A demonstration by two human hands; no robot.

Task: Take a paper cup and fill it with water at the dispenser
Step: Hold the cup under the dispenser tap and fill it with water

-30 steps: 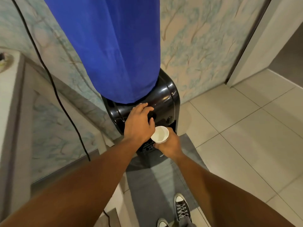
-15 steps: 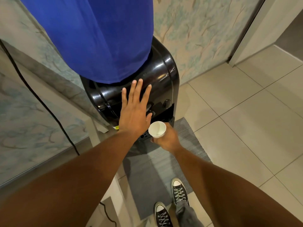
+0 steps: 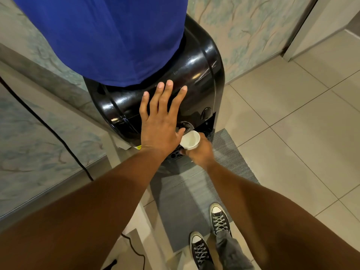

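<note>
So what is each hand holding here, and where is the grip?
The right hand holds the paper cup around its lower side wall, rim up. The left hand holds nothing; it lies open and flat on the dispenser.

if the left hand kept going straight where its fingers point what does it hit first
Probably the blue cover draped over the bottle: the left hand lies spread on the black dispenser, fingertips just short of the cloth's hem. Depth is unclear.
</note>
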